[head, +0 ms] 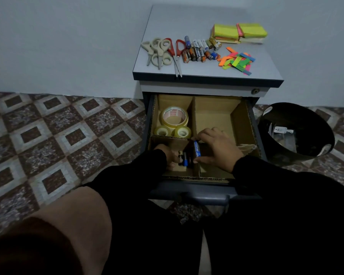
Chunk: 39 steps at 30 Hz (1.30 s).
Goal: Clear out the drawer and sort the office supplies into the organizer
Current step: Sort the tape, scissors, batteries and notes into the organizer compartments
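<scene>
Head view, single frame. Drawer (205, 192) pulled out under the cabinet worktop (207, 73); cardboard organizer (213, 114) sits inside it, split into compartments. Far-left compartment: three rolls of clear tape (174, 117). Far-right compartment shows only bare cardboard. Near-left compartment: a few batteries (185, 158) already standing or leaning together. Right hand (216, 147) pinches a blue battery (197, 148) between thumb and forefinger, end to end, at the divider beside the near-left compartment; the other fingers are loosely curled above it. Left hand (170, 157) is down in the near-left compartment, fingers curled about the batteries there; whether it grips or only steadies them I cannot tell, the sleeve and shadow hide most of it. On the worktop: scissors (163, 51) at the left edge, loose batteries (201, 50) in the middle, sticky-note pads (239, 33) at the far-right corner, coloured page flags (236, 60) toward the right edge. Black bin (296, 133) on the floor, right of the cabinet. Handling judgement: the battery is small, rigid, dense for its size, with a smooth round casing that will roll and slip; the end-to-end pinch looks secure, a mid-body pinch would do as well. Judged step: setting this battery among the others; most worktop items remain unsorted.
</scene>
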Each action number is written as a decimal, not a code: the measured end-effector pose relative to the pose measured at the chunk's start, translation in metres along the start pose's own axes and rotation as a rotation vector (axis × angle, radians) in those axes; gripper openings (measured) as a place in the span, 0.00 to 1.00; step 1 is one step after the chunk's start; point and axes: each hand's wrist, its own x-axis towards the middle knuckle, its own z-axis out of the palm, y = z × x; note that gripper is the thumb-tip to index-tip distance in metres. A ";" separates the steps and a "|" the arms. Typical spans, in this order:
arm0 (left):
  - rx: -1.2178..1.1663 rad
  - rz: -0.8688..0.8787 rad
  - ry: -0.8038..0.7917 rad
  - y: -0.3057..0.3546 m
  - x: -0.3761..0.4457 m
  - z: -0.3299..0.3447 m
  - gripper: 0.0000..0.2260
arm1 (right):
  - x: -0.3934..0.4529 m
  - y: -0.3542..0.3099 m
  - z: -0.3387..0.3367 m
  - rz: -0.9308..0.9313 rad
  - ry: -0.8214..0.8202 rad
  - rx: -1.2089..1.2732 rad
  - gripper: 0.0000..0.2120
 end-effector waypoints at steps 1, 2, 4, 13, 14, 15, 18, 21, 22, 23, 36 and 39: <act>-0.036 0.012 -0.034 0.002 -0.004 -0.002 0.13 | 0.001 -0.001 0.001 -0.003 -0.001 0.005 0.29; -0.086 0.044 -0.036 0.001 -0.004 -0.003 0.12 | 0.001 -0.003 0.001 -0.005 -0.004 0.009 0.30; -0.164 0.066 -0.078 0.002 -0.012 -0.005 0.07 | 0.001 -0.007 0.001 -0.004 0.000 0.026 0.31; -0.261 0.125 -0.184 0.004 -0.040 -0.012 0.13 | 0.003 -0.021 -0.001 0.007 0.022 0.087 0.35; -0.263 0.122 -0.191 0.005 -0.042 -0.012 0.14 | 0.003 -0.022 -0.001 0.011 0.023 0.091 0.35; -0.262 0.116 -0.199 0.006 -0.044 -0.013 0.15 | 0.004 -0.023 -0.001 0.012 0.026 0.093 0.35; -0.261 0.114 -0.219 0.008 -0.045 -0.013 0.14 | 0.005 -0.025 -0.001 0.011 0.038 0.099 0.35; -0.287 0.107 -0.206 0.008 -0.042 -0.012 0.10 | 0.007 -0.028 -0.001 0.017 0.043 0.118 0.35; -0.304 0.100 -0.202 0.008 -0.041 -0.012 0.08 | 0.008 -0.028 -0.001 0.015 0.043 0.116 0.35; -0.317 0.094 -0.201 0.008 -0.040 -0.012 0.06 | 0.009 -0.028 -0.001 0.015 0.041 0.114 0.35; -0.113 -0.130 -0.030 0.003 -0.002 -0.006 0.08 | 0.008 -0.004 -0.004 0.036 0.102 0.138 0.36; -0.067 -0.101 0.036 -0.005 0.009 -0.001 0.08 | 0.005 0.002 -0.002 0.039 0.104 0.149 0.35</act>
